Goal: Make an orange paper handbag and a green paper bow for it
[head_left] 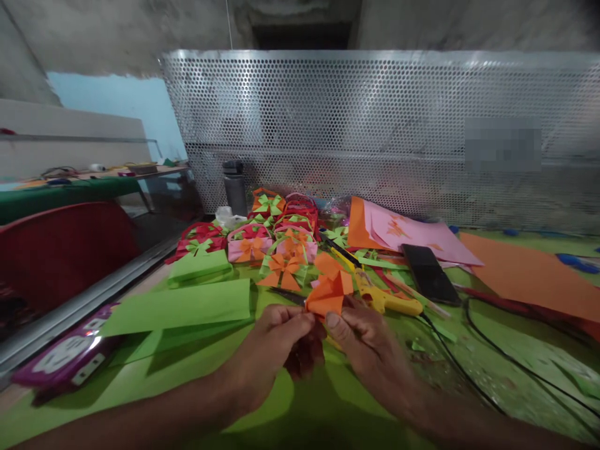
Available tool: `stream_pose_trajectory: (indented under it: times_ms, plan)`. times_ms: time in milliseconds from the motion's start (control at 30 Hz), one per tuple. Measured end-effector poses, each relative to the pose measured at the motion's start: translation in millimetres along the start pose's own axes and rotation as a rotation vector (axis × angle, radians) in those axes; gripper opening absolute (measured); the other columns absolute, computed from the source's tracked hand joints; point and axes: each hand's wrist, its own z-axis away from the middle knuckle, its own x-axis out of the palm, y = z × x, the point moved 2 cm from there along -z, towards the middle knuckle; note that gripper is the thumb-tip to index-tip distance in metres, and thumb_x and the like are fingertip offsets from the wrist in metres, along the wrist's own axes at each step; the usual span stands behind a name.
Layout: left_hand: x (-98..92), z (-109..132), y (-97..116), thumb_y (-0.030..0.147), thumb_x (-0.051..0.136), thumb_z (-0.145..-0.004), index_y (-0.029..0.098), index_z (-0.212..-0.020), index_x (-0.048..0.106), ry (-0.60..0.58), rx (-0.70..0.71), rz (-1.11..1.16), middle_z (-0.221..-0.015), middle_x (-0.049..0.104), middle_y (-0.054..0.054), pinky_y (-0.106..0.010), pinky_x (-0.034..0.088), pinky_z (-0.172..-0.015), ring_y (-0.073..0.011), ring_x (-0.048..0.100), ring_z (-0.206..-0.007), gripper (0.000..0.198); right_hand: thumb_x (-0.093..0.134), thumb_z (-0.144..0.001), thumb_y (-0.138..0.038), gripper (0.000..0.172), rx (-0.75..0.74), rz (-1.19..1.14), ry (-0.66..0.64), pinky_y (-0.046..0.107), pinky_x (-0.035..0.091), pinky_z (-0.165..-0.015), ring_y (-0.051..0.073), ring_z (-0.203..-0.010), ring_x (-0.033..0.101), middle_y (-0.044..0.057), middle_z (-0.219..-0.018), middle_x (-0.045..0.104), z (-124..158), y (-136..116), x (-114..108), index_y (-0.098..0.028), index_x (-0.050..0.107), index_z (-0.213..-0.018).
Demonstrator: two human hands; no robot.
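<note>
Orange paper piece [329, 294] held low between two hands over the green table [323, 400]

We find the paper piece folded and flared at the top, gripped at its lower end and raised in front of the bows. The left hand [280, 334] is closed to a pinch, thumb against forefinger, at the lower left edge of the piece. The right hand [368, 340] is likewise nearly closed, its thumb pressed along the lower right side; its other fingers are partly hidden, and we cannot tell their exact placing.

Just beyond the hands we note an orange bow [282, 269] and, farther back, a pink paper bag [244, 250] among other small decorated bags. A yellow glue gun [391, 302] lies just right of the piece, with a black phone [430, 274] beyond it. To the left we record a green sheet [187, 307] and a purple box [70, 356]. A dark bottle [235, 190] stands upright at the rear, before a perforated metal panel [328, 112].
</note>
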Motion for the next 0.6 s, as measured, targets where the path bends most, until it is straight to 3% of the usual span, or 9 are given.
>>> stream_pose_trajectory:
  times_ms: [267,500,600]
  plan:
    - [3.3,1.5,-0.3,0.032,0.049,-0.076,0.013,-0.06,0.057,-0.013,-0.063,0.043,-0.054,0.06,-0.001,-0.017,0.033,-0.038,-0.0073,0.049,-0.04,0.026,0.04,-0.089,-0.029,0.033,0.079,-0.251,-0.027,0.026,0.039,-0.066,0.014,-0.065,0.051,-0.001,-0.062,0.055,-1.6,-2.2,3.3,-0.019,0.054,-0.061]
    - [4.0,2.5,-2.9,0.035,0.049,-0.077,0.013,-0.061,0.059,0.003,-0.075,0.057,-0.056,0.063,-0.003,-0.017,0.032,-0.039,-0.0072,0.05,-0.04,0.029,0.041,-0.087,-0.032,0.035,0.128,-0.29,-0.01,0.029,0.04,-0.072,0.016,-0.072,0.053,-0.001,-0.054,0.051,-2.3,0.8,6.0,-0.02,0.052,-0.056]
    - [4.7,2.4,-3.0,0.034,0.049,-0.076,0.012,-0.06,0.06,0.015,-0.071,0.061,-0.055,0.063,-0.003,-0.017,0.033,-0.039,-0.0074,0.05,-0.039,0.03,0.042,-0.087,-0.032,0.032,0.148,-0.335,-0.01,0.028,0.04,-0.068,0.014,-0.065,0.05,-0.001,-0.058,0.052,-1.6,2.6,7.8,-0.019,0.054,-0.06]
